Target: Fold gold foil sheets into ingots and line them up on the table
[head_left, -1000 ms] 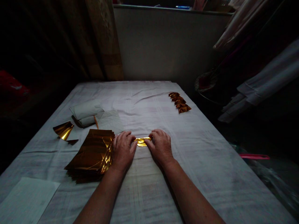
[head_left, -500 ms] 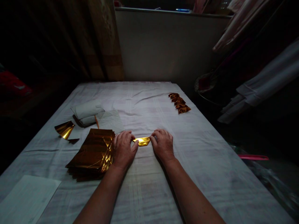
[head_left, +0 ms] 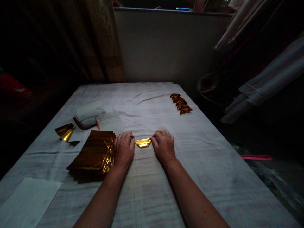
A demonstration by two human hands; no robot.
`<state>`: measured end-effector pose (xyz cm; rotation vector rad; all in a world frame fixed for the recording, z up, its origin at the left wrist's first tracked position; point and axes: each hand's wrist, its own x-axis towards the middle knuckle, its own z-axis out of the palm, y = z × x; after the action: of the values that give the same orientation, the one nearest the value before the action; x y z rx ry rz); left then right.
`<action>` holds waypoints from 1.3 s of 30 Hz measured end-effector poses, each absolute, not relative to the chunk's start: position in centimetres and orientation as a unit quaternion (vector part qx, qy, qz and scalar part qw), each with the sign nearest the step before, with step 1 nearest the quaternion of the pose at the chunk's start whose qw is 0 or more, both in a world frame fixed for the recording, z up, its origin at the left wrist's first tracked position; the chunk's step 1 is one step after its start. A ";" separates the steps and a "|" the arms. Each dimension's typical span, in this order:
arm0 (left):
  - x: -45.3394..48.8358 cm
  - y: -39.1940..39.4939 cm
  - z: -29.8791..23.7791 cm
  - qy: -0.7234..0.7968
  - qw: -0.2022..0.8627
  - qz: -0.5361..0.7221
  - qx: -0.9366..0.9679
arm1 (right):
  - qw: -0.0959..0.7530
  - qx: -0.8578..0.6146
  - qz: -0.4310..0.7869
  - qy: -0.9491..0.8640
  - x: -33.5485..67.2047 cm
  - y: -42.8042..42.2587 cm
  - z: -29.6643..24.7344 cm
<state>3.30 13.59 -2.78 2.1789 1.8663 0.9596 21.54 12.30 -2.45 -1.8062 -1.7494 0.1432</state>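
A small folded piece of gold foil paper (head_left: 143,142) lies flat on the cloth between my hands, its lower corners slanted inward. My left hand (head_left: 124,147) has its fingers closed at the left end of the piece, thumb pressed to the fingers. At the other end, the curled fingers and thumb of my right hand (head_left: 163,144) pinch the tip. Close beside my left hand rests a thick stack of gold foil sheets (head_left: 92,155), its right edge uneven and creased. Several folded gold foil pieces (head_left: 180,104) form a row near the far right edge.
A pale plaid cloth (head_left: 201,183) covers the table. Grey paper wrapping (head_left: 89,114), a curled gold foil scrap (head_left: 66,131) and a white sheet (head_left: 28,199) lie on the left. Clothes (head_left: 266,82) hang at the right, and a curtain (head_left: 104,41) hangs behind.
My left thumb has drawn back from the front of the foil piece to its left end, showing more of it. My right hand keeps its pinch. The view has shifted slightly.
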 end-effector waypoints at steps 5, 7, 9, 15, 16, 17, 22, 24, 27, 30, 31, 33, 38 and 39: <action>3.5 13.2 -2.7 0.605 0.056 0.317 0.729 | 0.303 -0.682 0.043 -0.665 21.5 12.2 -2.3; 3.7 13.0 -2.6 0.605 0.050 0.301 0.736 | 0.303 -0.683 0.037 -0.664 21.3 12.2 -2.2; 3.9 12.8 -2.5 0.611 0.049 0.285 0.737 | 0.303 -0.687 0.031 -0.659 20.9 12.2 -2.1; 4.3 12.7 -2.1 0.624 0.056 0.275 0.729 | 0.275 -0.717 -0.004 -0.641 19.5 12.6 -2.0; 4.3 12.7 -2.0 0.625 0.056 0.274 0.728 | 0.272 -0.719 -0.004 -0.640 19.4 12.7 -1.9; 4.3 12.8 -2.0 0.626 0.057 0.273 0.728 | 0.271 -0.720 -0.001 -0.639 19.4 12.7 -1.9; 4.1 12.9 -2.3 0.624 0.059 0.273 0.730 | 0.289 -0.710 0.022 -0.642 20.0 12.8 -2.2; 4.1 12.9 -2.4 0.621 0.060 0.272 0.733 | 0.295 -0.702 0.031 -0.648 20.4 12.8 -2.4; 4.0 12.8 -2.4 0.618 0.063 0.265 0.737 | 0.298 -0.686 0.047 -0.662 21.1 12.5 -2.6; 4.0 12.8 -2.4 0.619 0.070 0.251 0.741 | 0.290 -0.643 0.061 -0.706 21.9 12.0 -2.7; 4.0 12.8 -2.4 0.620 0.072 0.248 0.741 | 0.284 -0.628 0.064 -0.722 22.1 11.9 -2.7; 4.0 12.8 -2.3 0.621 0.074 0.248 0.740 | 0.273 -0.611 0.068 -0.740 22.4 11.7 -2.7; 3.9 12.8 -2.2 0.617 0.072 0.252 0.742 | 0.282 -0.629 0.085 -0.720 22.5 11.9 -2.8; 3.9 12.8 -2.2 0.616 0.071 0.252 0.743 | 0.287 -0.628 0.089 -0.718 22.5 12.0 -2.8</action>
<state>3.91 12.76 -2.25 2.2344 1.8529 0.7576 22.48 11.97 -2.81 -1.6785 -1.9185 0.2374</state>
